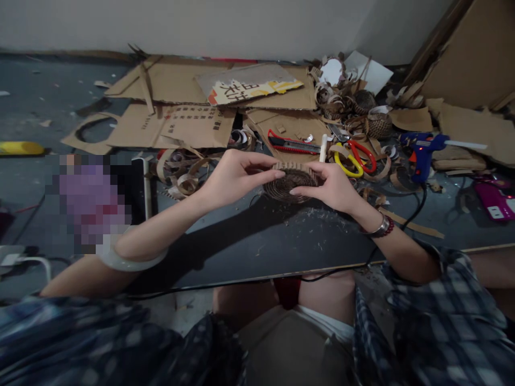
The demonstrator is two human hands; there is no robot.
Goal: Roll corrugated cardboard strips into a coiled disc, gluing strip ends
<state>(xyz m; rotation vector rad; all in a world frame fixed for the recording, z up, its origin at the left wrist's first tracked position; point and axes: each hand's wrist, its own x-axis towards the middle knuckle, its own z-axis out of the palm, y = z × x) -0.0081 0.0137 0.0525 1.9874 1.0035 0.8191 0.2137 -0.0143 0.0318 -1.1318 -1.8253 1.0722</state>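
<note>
Brown corrugated cardboard, wound into a coiled disc (288, 186) with a ribbed strip (290, 166) standing along its far edge, sat between the fingers of both hands; the left hand (235, 179) pinched it from the left, fingertips lying on its top, and the right hand (332, 187) gripped it from the right, so neither hand was released; a pale bangle (131, 259) circled the left wrist well behind the fingers, and a metal wristwatch (378, 226) circled the right; under the fingers lay a dark table (249, 241) scattered with cardboard shavings; a white glue stick (322, 148) stood just beyond the right fingers; a red utility knife (293, 143) lay ahead of them, with red-and-yellow scissors (354, 161) further right; loose cardboard curls (181, 174) lay beyond the left fingers; a blue hot glue gun (422, 150) sat far right of the fingers; farther ahead, woven cardboard baskets (372, 120) and flattened cardboard sheets (173, 126) were heaped near a wall (201, 27).
</note>
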